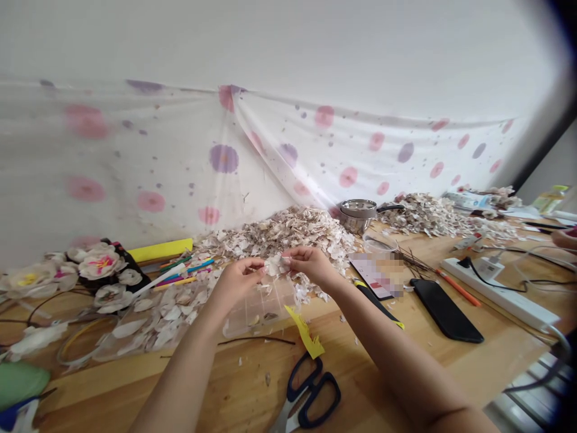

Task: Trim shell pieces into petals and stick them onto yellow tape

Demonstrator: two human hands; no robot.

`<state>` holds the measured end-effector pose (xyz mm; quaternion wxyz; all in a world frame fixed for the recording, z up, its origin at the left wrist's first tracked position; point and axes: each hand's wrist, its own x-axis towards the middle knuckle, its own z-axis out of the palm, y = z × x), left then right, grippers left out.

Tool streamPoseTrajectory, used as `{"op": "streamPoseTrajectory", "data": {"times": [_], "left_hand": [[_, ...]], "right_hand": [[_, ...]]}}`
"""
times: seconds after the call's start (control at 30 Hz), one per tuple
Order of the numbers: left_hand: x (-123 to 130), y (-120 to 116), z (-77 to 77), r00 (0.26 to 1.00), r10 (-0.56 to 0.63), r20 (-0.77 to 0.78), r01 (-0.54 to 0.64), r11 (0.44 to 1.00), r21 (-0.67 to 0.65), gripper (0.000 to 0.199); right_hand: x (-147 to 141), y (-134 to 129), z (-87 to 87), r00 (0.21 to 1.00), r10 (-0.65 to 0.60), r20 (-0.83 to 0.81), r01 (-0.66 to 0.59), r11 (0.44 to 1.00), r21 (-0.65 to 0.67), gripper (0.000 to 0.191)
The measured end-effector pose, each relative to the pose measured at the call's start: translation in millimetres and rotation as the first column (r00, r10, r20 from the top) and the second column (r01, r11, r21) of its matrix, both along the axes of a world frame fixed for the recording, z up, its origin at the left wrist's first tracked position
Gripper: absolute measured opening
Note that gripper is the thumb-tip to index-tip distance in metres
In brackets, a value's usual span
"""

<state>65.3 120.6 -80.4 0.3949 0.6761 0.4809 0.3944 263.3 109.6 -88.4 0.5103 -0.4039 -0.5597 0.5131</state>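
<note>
A small whitish petal piece (pixel 274 265) is held between my two hands, above a clear compartment box (pixel 256 307). My left hand (pixel 241 281) pinches its left edge between thumb and fingertips. On the other side, the fingers of my right hand (pixel 307 264) are closed on the right edge. Behind them rises a large pile of pale, brownish flakes (pixel 288 231). A yellow fringed strip (pixel 306 334) lies in front of the box, touching the dark-handled scissors (pixel 311 394).
Flowers (pixel 101 264), pens (pixel 180 273) and loose petals (pixel 166 316) lie left. Rightward are a utility knife (pixel 376 304), black phone (pixel 446 310), power strip (pixel 500 293) and metal pan (pixel 357 214). A person's hand (pixel 565 239) shows at the right edge.
</note>
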Motion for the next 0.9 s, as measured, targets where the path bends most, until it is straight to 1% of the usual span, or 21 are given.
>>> {"op": "streamPoseTrajectory", "data": {"times": [0.17,0.23,0.27,0.3,0.33,0.4,0.43,0.47,0.53,0.6,0.63,0.7,0.77,0.83,0.9], "left_hand": [[-9,4,0.4,0.999,0.028,-0.023,-0.028,0.999,0.016,0.044],[-13,4,1.4,0.998,0.046,-0.037,-0.045,0.998,0.035,0.044],[-14,4,2.3,0.998,0.053,-0.046,-0.051,0.998,0.045,0.043],[-16,4,3.5,0.997,0.059,-0.053,-0.056,0.997,0.053,0.042],[-17,4,4.8,0.996,0.063,-0.059,-0.060,0.996,0.059,0.041],[-18,2,7.3,0.996,0.067,-0.064,-0.063,0.996,0.062,0.041],[-18,2,8.3,0.996,0.067,-0.064,-0.063,0.996,0.059,0.041],[-18,1,8.9,0.996,0.065,-0.064,-0.062,0.997,0.052,0.042],[-17,1,9.0,0.997,0.053,-0.065,-0.051,0.998,0.031,0.042],[-16,1,8.1,0.997,0.029,-0.067,-0.029,1.000,0.005,0.041],[-15,1,7.5,0.998,0.015,-0.067,-0.015,1.000,-0.008,0.040],[-14,0,6.4,0.998,-0.019,-0.063,0.017,0.999,-0.033,0.037],[-13,0,5.5,0.997,-0.056,-0.054,0.053,0.997,-0.056,0.035],[-12,-1,5.1,0.995,-0.090,-0.039,0.087,0.993,-0.079,0.034],[-13,-1,5.5,0.994,-0.112,-0.016,0.110,0.989,-0.100,0.036]], "right_hand": [[13,2,3.8,0.997,-0.014,0.073,0.015,1.000,-0.015,0.032],[24,1,8.3,0.987,0.026,0.160,-0.025,1.000,-0.008,0.028],[30,0,10.8,0.971,0.055,0.234,-0.056,0.998,-0.006,0.024],[37,-2,13.1,0.939,0.088,0.332,-0.088,0.996,-0.015,0.020],[43,-2,15.0,0.886,0.121,0.448,-0.118,0.992,-0.035,0.016],[54,-3,16.8,0.738,0.179,0.650,-0.156,0.983,-0.095,0.012],[58,-3,16.6,0.676,0.195,0.711,-0.161,0.980,-0.116,0.013],[60,-3,15.9,0.635,0.199,0.746,-0.159,0.979,-0.126,0.014],[58,-2,13.9,0.614,0.170,0.770,-0.140,0.984,-0.106,0.011],[48,-2,12.4,0.638,0.112,0.762,-0.110,0.992,-0.053,0.004],[41,-3,12.1,0.663,0.082,0.744,-0.097,0.995,-0.023,0.012],[25,-6,11.9,0.755,0.044,0.654,-0.085,0.996,0.030,0.028],[9,-10,11.2,0.844,0.059,0.534,-0.108,0.992,0.060,0.034],[-3,-12,8.6,0.898,0.095,0.429,-0.140,0.987,0.074,0.032],[-8,-12,4.0,0.938,0.103,0.332,-0.135,0.988,0.077,0.031]]}}
